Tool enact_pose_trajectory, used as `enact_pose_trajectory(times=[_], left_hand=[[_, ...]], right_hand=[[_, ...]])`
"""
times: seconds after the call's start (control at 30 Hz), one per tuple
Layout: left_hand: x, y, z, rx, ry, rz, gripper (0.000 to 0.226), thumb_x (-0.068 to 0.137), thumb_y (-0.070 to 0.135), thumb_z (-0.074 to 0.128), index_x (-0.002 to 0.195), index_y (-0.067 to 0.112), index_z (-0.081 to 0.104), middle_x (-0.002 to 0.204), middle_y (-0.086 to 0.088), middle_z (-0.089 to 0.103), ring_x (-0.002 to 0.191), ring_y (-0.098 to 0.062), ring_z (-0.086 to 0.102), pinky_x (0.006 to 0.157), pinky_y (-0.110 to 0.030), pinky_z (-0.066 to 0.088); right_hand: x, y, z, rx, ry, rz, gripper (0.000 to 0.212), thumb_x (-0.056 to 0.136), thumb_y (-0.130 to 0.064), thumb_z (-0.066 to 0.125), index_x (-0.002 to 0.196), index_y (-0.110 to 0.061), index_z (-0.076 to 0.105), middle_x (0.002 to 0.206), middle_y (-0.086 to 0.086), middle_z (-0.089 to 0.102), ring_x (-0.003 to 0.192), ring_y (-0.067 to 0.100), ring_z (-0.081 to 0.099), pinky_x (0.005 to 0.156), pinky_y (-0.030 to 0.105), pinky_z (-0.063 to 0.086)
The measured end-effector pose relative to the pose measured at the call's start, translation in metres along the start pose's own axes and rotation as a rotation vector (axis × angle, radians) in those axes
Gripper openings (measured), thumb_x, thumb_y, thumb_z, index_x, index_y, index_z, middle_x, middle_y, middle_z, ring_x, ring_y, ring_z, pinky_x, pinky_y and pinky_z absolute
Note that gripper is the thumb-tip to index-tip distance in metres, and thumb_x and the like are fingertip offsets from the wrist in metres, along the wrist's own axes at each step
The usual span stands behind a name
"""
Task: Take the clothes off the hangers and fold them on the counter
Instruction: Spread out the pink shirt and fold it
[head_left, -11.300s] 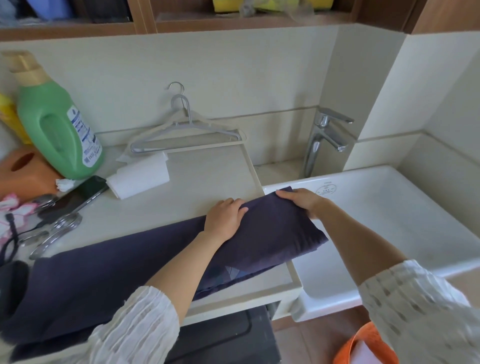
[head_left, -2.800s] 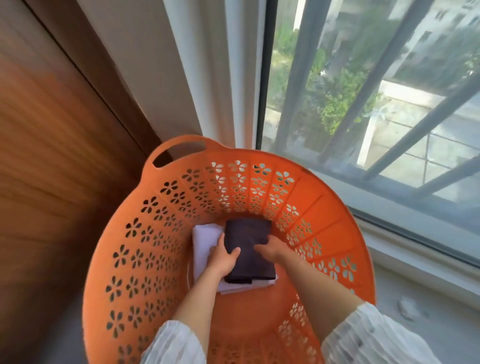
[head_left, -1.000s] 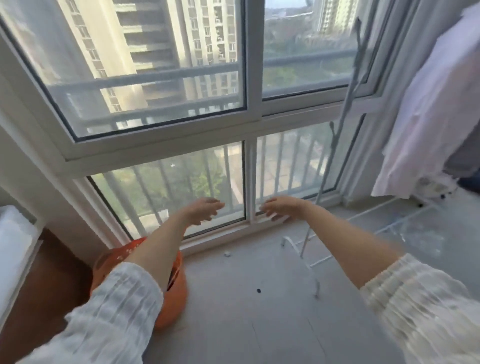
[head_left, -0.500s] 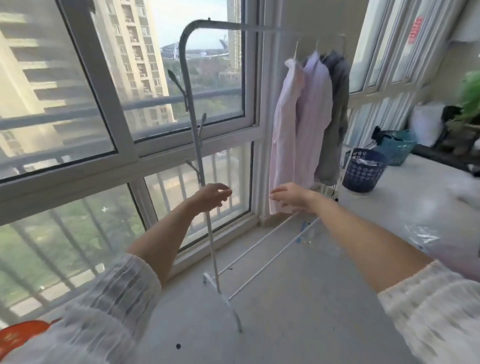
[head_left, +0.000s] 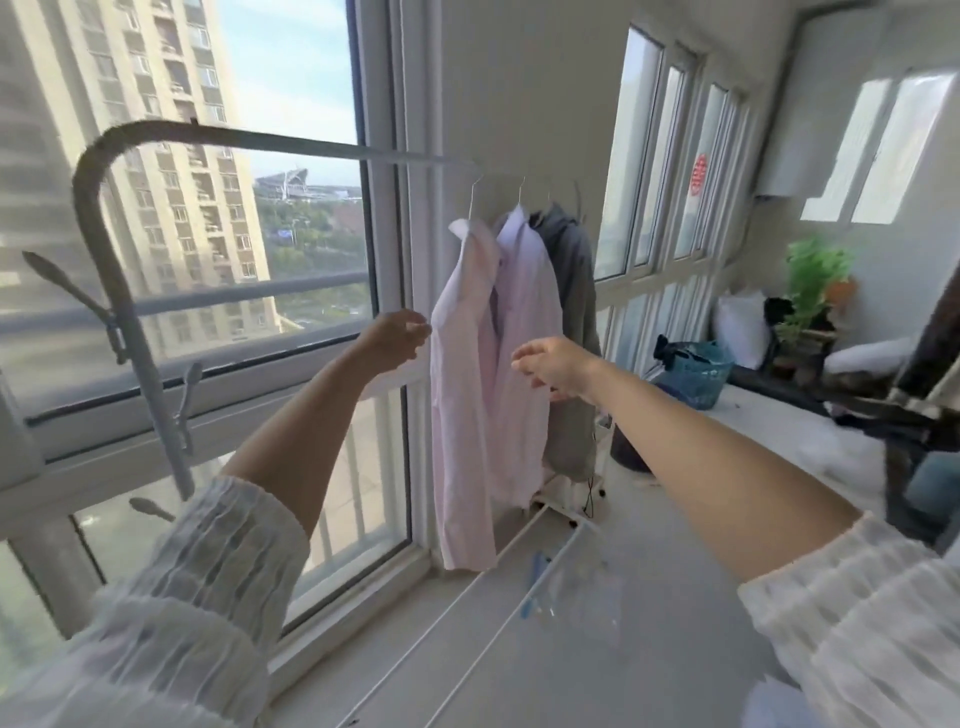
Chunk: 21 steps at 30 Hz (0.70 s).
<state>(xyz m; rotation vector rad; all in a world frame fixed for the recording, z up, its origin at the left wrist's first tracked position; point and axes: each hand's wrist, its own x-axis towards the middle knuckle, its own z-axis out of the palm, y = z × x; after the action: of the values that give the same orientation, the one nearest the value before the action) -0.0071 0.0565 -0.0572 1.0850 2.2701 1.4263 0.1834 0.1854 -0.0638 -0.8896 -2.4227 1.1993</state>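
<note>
Now both hands reach empty toward the pale pink shirt (head_left: 462, 374), nearest of three garments hung on the clothes rail (head_left: 311, 145). Left hand (head_left: 395, 338) and right hand (head_left: 556, 361) have loosely curled fingers; best lift its wire hanger (head_left: 472, 200) off first.

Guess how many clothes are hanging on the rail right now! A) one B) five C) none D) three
D: three garments hang side by side on the rail, a pink shirt nearest the window, a pale lilac shirt in the middle, and a grey garment behind them, each on its own hanger hook.
</note>
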Motion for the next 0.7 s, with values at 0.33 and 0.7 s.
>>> enact_pose_trajectory(times=[0.33, 0.7], left_hand=[[0.161, 0.026, 0.031, 0.255, 0.103, -0.022, 0.052, 0.092, 0.035, 0.053, 0.123, -0.007, 0.052, 0.125, -0.028, 0.055, 0.114, -0.041, 0.054, 0.092, -0.045, 0.047], [0.244, 0.052, 0.066, 0.305, 0.033, -0.027, 0.015, 0.093, 0.031, 0.058, 0.098, 0.017, 0.061, 0.084, 0.002, 0.064, 0.061, -0.005, 0.065, 0.072, -0.029, 0.055]], right_hand=[[0.157, -0.005, -0.064, 0.076, 0.032, -0.083, 0.020, 0.095, -0.024, 0.051, 0.114, -0.020, 0.057, 0.110, 0.004, 0.059, 0.098, 0.017, 0.056, 0.087, 0.037, 0.047], [0.310, -0.026, -0.097, 0.120, 0.002, -0.229, 0.034, 0.093, -0.025, 0.053, 0.126, -0.013, 0.056, 0.097, 0.002, 0.055, 0.086, 0.016, 0.051, 0.069, 0.027, 0.042]])
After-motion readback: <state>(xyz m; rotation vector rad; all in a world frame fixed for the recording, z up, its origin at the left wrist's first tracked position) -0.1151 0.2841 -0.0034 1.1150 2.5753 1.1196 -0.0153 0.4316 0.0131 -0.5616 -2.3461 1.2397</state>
